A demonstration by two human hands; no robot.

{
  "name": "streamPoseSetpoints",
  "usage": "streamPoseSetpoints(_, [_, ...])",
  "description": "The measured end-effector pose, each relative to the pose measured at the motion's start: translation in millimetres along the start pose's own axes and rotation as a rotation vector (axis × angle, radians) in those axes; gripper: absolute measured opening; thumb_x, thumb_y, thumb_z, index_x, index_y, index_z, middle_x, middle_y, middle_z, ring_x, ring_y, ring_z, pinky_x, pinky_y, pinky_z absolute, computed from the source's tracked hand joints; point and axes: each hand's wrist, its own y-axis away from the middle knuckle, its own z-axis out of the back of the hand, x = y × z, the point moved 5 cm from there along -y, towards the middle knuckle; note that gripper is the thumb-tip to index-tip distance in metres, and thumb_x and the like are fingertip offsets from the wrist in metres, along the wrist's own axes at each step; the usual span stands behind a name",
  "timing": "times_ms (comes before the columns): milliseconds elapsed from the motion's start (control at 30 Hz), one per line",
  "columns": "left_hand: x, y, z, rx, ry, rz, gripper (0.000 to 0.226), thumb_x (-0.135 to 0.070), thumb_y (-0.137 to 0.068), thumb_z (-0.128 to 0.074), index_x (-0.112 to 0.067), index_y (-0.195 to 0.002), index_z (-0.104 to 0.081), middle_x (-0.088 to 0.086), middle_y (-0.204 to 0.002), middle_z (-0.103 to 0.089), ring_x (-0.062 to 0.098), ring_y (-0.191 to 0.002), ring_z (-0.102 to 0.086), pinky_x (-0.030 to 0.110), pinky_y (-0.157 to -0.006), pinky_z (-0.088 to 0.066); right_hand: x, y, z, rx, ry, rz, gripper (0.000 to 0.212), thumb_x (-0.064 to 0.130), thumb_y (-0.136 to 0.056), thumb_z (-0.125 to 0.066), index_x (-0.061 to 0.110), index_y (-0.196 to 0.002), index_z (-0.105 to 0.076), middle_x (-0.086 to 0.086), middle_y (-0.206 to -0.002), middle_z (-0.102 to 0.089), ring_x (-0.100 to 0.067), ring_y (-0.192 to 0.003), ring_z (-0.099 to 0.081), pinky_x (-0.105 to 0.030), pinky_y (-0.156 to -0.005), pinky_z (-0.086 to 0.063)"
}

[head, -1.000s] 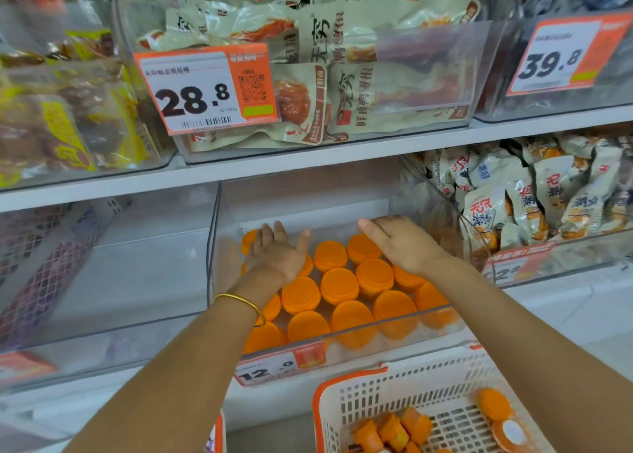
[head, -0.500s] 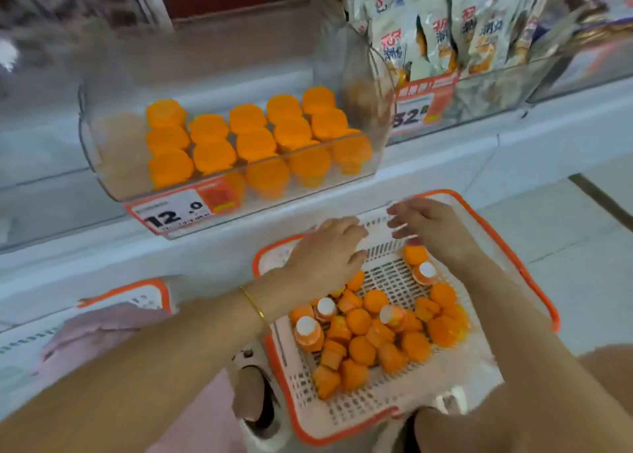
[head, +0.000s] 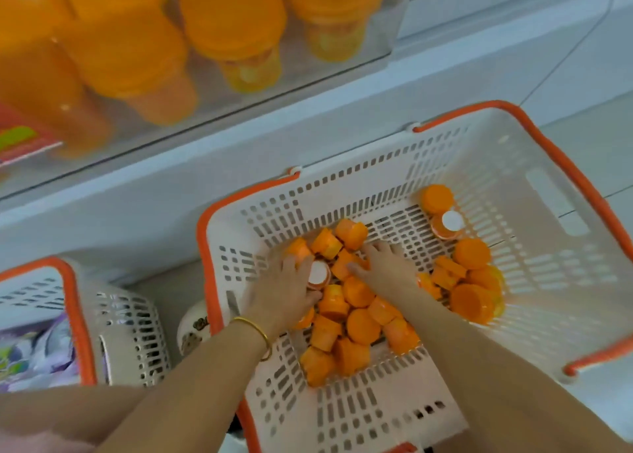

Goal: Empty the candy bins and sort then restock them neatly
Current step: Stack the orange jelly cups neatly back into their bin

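A white basket with an orange rim [head: 534, 212] stands on the floor below the shelf and holds a loose pile of orange jelly cups [head: 356, 326]. Both my hands are down in the pile. My left hand [head: 284, 291], with a gold bangle on the wrist, curls its fingers and thumb round a cup lying with its white base up [head: 318, 271]. My right hand [head: 387, 264] closes thumb and fingers on an orange cup [head: 342, 264] beside it. On the shelf above, a clear bin [head: 383, 24] holds upright orange cups [head: 233, 17] in rows.
A second white basket with an orange rim [head: 72, 302] stands at the left with purple packets inside. The white shelf base [head: 205, 178] runs between the bin and the baskets. Pale floor tiles [head: 599, 75] lie at the right.
My hands left the bin on the shelf, came down over the basket, and now reach into the pile of cups. The view tilted down and closer.
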Motion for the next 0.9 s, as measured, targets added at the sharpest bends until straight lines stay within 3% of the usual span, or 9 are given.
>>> streamPoseSetpoints(167, [-5.5, -3.7, -14.8, -0.065, -0.050, 0.097, 0.078, -0.057, -0.095, -0.031, -0.015, -0.152, 0.003, 0.017, -0.150, -0.020, 0.035, -0.136, -0.027, 0.043, -0.107, -0.032, 0.4, -18.5, -1.6, 0.068, 0.071, 0.005, 0.070, 0.071, -0.086, -0.037, 0.023, -0.137, -0.042, -0.007, -0.147, -0.030, -0.034, -0.135, -0.025, -0.051, -0.097, -0.039])
streamPoseSetpoints(400, [-14.8, -14.7, -11.5, -0.169, 0.040, 0.111, 0.053, -0.050, -0.094, -0.043, -0.021, -0.138, -0.034, 0.007, -0.131, -0.038, 0.024, -0.116, -0.044, 0.033, -0.080, -0.047, -3.8, -30.5, -11.1, 0.123, -0.002, -0.054, 0.079, 0.080, -0.075, -0.044, 0.019, -0.124, -0.054, -0.009, -0.139, -0.035, -0.033, -0.131, -0.028, -0.051, -0.097, -0.040])
streamPoseSetpoints(600, [-28.9, -25.0, -5.9, -0.221, 0.053, 0.157, 0.039, -0.036, -0.091, -0.053, -0.021, -0.126, -0.044, 0.004, -0.124, -0.045, 0.021, -0.109, -0.048, 0.028, -0.068, -0.043, -1.6, -33.2, -17.6, 0.125, -0.017, -0.068, 0.082, 0.080, -0.075, -0.046, 0.017, -0.128, -0.047, -0.013, -0.142, -0.033, -0.037, -0.133, -0.026, -0.052, -0.102, -0.037])
streamPoseSetpoints(733, [-26.2, -33.3, -7.9, -0.218, 0.086, 0.143, 0.032, -0.025, -0.092, -0.052, -0.020, -0.122, -0.045, 0.005, -0.123, -0.046, 0.023, -0.102, -0.052, 0.031, -0.062, -0.047, 0.5, -33.1, -21.3, 0.104, -0.026, 0.002, 0.091, 0.078, -0.075, -0.049, 0.014, -0.138, -0.034, -0.012, -0.142, -0.035, -0.035, -0.133, -0.028, -0.051, -0.103, -0.037])
streamPoseSetpoints(900, [-21.9, -34.6, -2.4, -0.207, 0.051, 0.065, 0.033, -0.024, -0.095, -0.046, -0.020, -0.127, -0.043, 0.004, -0.125, -0.044, 0.024, -0.105, -0.051, 0.030, -0.064, -0.042, -0.8, -29.2, -17.1, -0.043, -0.117, 0.036, 0.083, 0.074, -0.077, -0.051, 0.009, -0.127, -0.038, -0.012, -0.125, -0.049, -0.029, -0.119, -0.043, -0.040, -0.090, -0.044])
